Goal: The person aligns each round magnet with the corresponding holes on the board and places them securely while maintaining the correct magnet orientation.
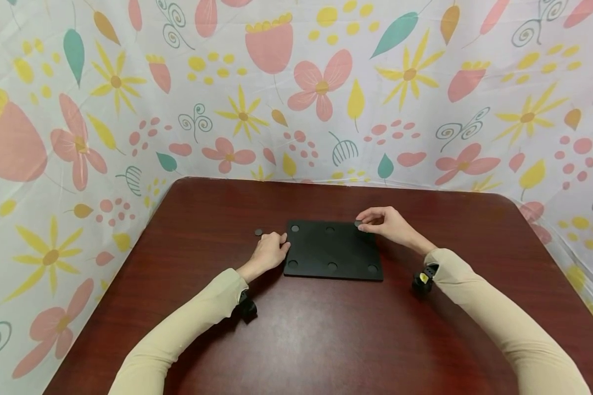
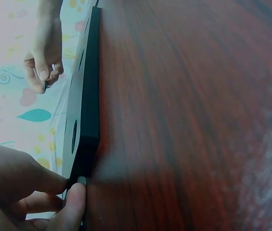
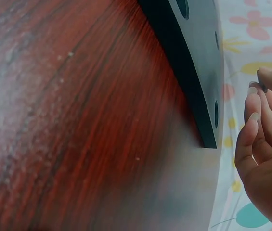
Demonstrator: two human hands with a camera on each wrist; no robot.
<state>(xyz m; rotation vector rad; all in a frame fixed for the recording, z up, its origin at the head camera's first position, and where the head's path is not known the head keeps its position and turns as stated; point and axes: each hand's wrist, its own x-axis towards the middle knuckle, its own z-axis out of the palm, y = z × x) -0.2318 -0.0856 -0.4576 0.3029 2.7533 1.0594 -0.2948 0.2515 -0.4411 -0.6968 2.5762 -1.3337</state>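
Observation:
A flat black board point(image 1: 333, 249) with several round recesses lies on the table. My left hand point(image 1: 269, 251) is at its left edge, with curled fingers and thumb gripping the side; in the left wrist view the thumb point(image 2: 73, 207) is right at the board's near corner. Over the far right corner, my right hand point(image 1: 382, 224) pinches a small dark disc point(image 1: 358, 224) between thumb and fingertips. The right wrist view shows that disc point(image 3: 262, 81) nearly edge-on, partly hidden by the fingers. Another dark disc point(image 1: 258, 232) lies on the table just beyond the left hand.
The dark red wooden table point(image 1: 326, 334) extends around the board. A floral cloth point(image 1: 321, 93) hangs behind and along the sides. A black wrist camera point(image 1: 247, 307) sits under the left cuff, and a second wrist camera point(image 1: 422, 281) under the right one.

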